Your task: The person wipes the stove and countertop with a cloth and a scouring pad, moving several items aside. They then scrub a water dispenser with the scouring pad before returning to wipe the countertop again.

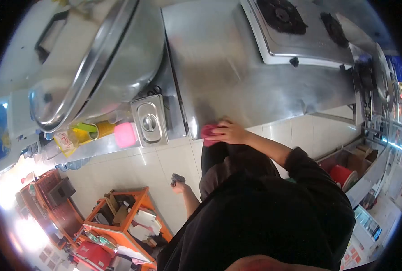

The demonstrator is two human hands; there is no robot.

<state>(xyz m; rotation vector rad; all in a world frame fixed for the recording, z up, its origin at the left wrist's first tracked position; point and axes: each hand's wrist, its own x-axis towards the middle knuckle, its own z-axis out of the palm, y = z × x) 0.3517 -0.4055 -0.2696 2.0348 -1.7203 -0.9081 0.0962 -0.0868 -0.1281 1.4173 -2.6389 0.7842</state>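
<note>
My right hand [231, 133] is closed on a dark pink cloth [210, 134] at the front left corner of the steel counter [264, 90]. The cloth is bunched under the fingers and sits at the counter's edge. Lower and to the left, my left hand [179, 187] hangs above the tiled floor, closed around a small dark grey object [177, 178]. That object is too small to name. A lidded steel food pan [149, 121] stands on the surface left of the counter, and a pink item [125, 134] sits beside it.
A white-edged gas stove [304, 40] occupies the counter's far right. At the left are a large domed steel vessel [133, 58], a yellow cup [104, 129] and a yellow-white packet [65, 142]. An orange shelf unit [115, 230] holding assorted items stands on the floor at lower left.
</note>
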